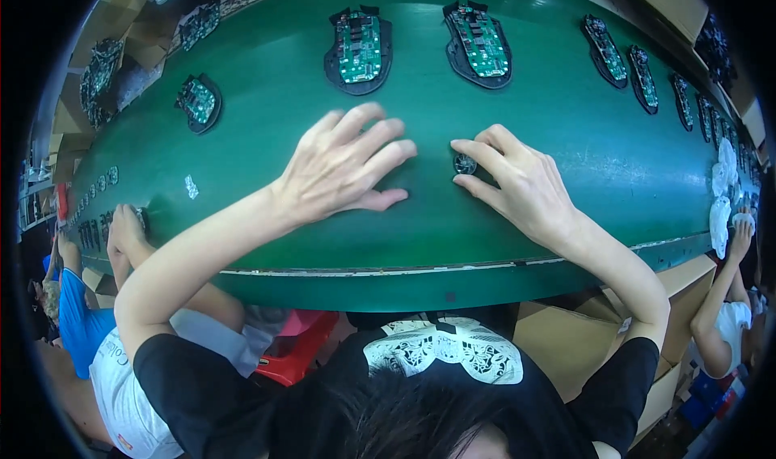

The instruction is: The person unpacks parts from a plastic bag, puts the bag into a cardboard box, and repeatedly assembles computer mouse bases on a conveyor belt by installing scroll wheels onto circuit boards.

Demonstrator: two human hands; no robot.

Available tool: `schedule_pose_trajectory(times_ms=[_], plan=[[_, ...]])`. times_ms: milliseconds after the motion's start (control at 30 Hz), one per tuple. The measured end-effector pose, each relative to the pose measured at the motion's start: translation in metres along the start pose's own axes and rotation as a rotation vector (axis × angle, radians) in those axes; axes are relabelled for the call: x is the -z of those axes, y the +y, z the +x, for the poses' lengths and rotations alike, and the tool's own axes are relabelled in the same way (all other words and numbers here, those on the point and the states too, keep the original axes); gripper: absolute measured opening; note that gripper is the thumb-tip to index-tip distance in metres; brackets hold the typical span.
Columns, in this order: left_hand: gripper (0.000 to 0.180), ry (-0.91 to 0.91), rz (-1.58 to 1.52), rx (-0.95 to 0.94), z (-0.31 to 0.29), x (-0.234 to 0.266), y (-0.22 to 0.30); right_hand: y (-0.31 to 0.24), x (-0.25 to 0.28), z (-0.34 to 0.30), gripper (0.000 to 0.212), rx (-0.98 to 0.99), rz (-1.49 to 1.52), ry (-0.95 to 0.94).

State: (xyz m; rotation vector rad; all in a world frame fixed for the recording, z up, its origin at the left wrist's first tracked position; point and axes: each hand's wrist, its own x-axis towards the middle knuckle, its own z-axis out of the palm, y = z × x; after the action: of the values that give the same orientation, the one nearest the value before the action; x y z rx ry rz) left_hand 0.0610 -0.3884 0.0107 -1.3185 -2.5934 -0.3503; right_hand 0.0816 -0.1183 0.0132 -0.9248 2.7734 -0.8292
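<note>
My left hand (347,164) hovers over the green work surface, fingers spread and somewhat blurred, with nothing in it. To its right, my right hand (521,180) has its thumb and fingertips round a small round dark part (465,164). Its exact kind does not show. Beyond my hands lie two black shells with green circuit boards in them: one circuit-board assembly (360,50) is ahead of my left hand, the other circuit-board assembly (481,46) ahead of my right. Neither hand touches them.
More board assemblies (605,50) line the far right. Another assembly (198,103) and a crumpled clear scrap (191,186) lie at left. White plastic bags (722,196) rest at the right edge. A cardboard box (566,350) stands below. Co-workers' hands (125,232) work at both sides.
</note>
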Motion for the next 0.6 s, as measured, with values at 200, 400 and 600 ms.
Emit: schedule_pose_trajectory(times_ms=[200,400,600], plan=[[0.051,0.182,-0.116,0.128,0.076,-0.017,-0.016,0.009,0.017,-0.003,0.041,-0.033,0.032,0.024],[0.057,0.330,-0.175,0.156,0.126,-0.118,-0.039,0.051,0.059,-0.059,0.042,-0.289,0.142,0.132],[0.056,0.145,-0.199,0.077,0.107,-0.098,0.032,0.086,0.061,-0.084,0.039,-0.384,0.115,0.135]])
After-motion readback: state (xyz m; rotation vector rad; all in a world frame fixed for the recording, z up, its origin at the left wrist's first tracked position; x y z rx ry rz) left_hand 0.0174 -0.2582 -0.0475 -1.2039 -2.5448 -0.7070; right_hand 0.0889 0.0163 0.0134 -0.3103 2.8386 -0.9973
